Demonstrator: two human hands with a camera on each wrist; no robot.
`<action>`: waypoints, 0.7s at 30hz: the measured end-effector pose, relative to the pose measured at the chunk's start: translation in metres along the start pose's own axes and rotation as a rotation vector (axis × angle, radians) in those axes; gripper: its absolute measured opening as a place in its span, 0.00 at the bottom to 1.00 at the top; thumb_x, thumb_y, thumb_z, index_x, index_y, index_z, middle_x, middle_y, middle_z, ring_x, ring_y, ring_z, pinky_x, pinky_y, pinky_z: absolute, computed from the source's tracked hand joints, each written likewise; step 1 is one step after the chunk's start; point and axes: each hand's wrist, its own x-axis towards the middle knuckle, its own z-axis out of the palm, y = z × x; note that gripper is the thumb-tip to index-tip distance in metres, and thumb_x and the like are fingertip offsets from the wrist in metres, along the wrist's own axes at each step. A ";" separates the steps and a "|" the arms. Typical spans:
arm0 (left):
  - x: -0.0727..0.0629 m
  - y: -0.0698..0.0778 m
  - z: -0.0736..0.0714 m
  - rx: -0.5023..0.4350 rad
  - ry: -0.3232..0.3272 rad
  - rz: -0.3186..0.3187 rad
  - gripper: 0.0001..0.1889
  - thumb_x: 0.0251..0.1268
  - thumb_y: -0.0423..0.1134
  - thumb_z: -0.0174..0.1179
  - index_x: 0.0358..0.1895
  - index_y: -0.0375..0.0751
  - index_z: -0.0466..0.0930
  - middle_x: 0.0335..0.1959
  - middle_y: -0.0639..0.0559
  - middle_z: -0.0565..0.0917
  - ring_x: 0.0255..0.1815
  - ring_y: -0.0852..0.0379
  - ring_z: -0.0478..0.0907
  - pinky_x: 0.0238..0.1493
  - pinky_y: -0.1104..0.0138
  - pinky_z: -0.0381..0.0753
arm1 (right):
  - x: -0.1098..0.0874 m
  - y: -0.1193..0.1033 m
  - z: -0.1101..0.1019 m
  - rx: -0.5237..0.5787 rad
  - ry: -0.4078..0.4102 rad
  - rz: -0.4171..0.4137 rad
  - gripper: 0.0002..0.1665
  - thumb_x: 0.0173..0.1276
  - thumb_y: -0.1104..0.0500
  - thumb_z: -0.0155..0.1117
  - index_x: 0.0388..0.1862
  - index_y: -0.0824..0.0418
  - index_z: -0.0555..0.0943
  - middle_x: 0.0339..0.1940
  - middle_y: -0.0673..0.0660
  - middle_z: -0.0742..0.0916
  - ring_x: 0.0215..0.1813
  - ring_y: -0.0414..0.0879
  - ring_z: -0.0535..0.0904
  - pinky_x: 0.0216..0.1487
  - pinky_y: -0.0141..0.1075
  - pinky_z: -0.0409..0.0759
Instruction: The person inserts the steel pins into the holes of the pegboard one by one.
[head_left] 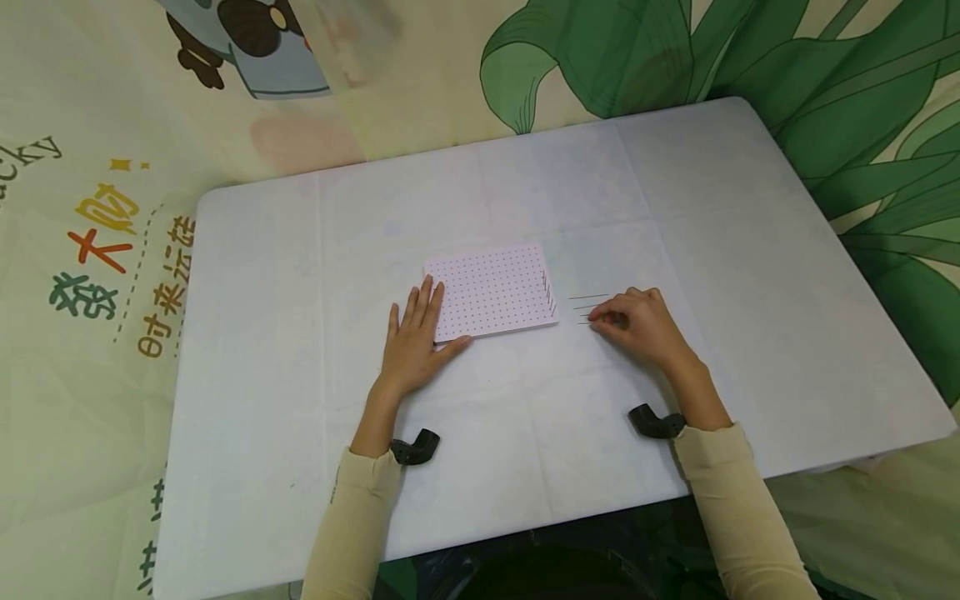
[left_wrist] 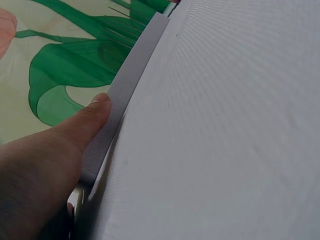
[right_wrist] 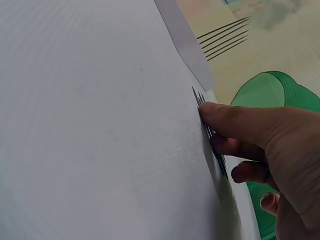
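Observation:
A white board (head_left: 487, 292) with rows of small dots lies mid-table. Several thin dark sticks (right_wrist: 224, 39) stand up from it along its right-hand side. My left hand (head_left: 411, 357) rests on the board's left end, fingers straight and spread, with the thumb (left_wrist: 95, 112) against the near edge. Right of the board, several more thin dark sticks (head_left: 588, 297) lie roughly parallel on the table. My right hand (head_left: 645, 327) is down among them, thumb and forefinger pinching at the nearest stick; its other fingers are curled. The fingers partly hide the lying sticks.
The table (head_left: 772, 292) is covered with a white cloth. Behind it hangs a printed curtain (head_left: 420, 108) with green leaves and lettering. A black wrist mount (head_left: 657, 422) sits on the right wrist, another mount (head_left: 417, 447) on the left.

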 end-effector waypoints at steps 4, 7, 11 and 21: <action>0.000 0.000 0.000 0.002 -0.004 -0.004 0.48 0.59 0.67 0.49 0.74 0.50 0.35 0.75 0.54 0.35 0.74 0.50 0.33 0.68 0.50 0.28 | 0.001 0.001 0.000 0.002 0.005 -0.005 0.07 0.50 0.63 0.74 0.29 0.57 0.86 0.20 0.46 0.81 0.26 0.40 0.69 0.36 0.39 0.55; 0.000 0.000 0.000 0.003 -0.005 -0.002 0.48 0.59 0.67 0.49 0.74 0.50 0.35 0.75 0.54 0.35 0.74 0.49 0.33 0.68 0.50 0.28 | 0.001 0.001 0.001 -0.001 0.019 -0.025 0.07 0.49 0.63 0.74 0.29 0.57 0.86 0.21 0.47 0.83 0.26 0.41 0.70 0.36 0.39 0.56; 0.000 0.000 0.000 0.004 -0.005 -0.001 0.48 0.59 0.67 0.49 0.74 0.50 0.34 0.74 0.55 0.34 0.74 0.49 0.33 0.68 0.50 0.28 | 0.001 0.001 0.001 -0.002 0.034 -0.039 0.07 0.48 0.63 0.75 0.28 0.58 0.86 0.21 0.48 0.84 0.26 0.41 0.70 0.36 0.39 0.57; 0.000 -0.001 0.000 -0.002 -0.005 -0.001 0.48 0.59 0.67 0.49 0.74 0.50 0.34 0.74 0.55 0.34 0.74 0.49 0.33 0.68 0.50 0.28 | 0.000 -0.001 0.002 -0.017 0.023 -0.029 0.05 0.50 0.63 0.74 0.27 0.58 0.85 0.21 0.48 0.82 0.27 0.42 0.70 0.35 0.38 0.56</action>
